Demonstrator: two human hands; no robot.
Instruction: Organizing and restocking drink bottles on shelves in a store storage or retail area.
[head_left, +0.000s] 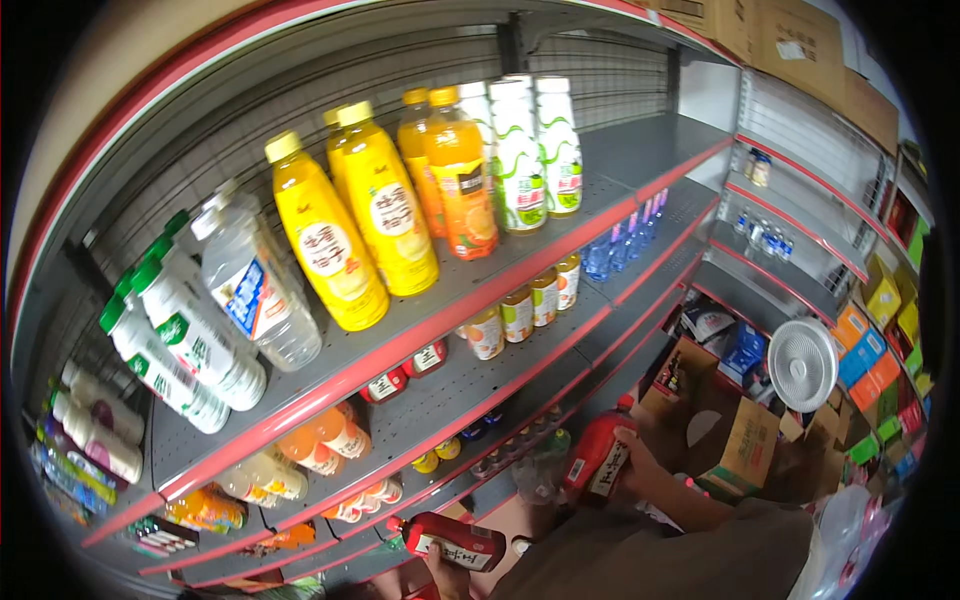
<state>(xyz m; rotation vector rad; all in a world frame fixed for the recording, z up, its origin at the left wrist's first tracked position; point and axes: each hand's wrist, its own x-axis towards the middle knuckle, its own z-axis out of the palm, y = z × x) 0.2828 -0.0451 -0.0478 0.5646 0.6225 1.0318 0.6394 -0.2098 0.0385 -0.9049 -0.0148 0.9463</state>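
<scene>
My left hand grips a large dark red drink bottle with a pale label, tilted nearly flat with its cap to the left. A matching red bottle is in my right hand, leaning with its red cap up, in front of the lower shelves. My fingers wrap partly over both labels. Two similar red bottles stand on the second shelf, their tops hidden by the shelf above. Part of another red item shows at the bottom edge below my left hand.
The top shelf holds yellow bottles, orange juice bottles, white-and-green bottles and a clear bottle. Blue bottles stand below. An open cardboard box, a white fan and stacked cartons crowd the right.
</scene>
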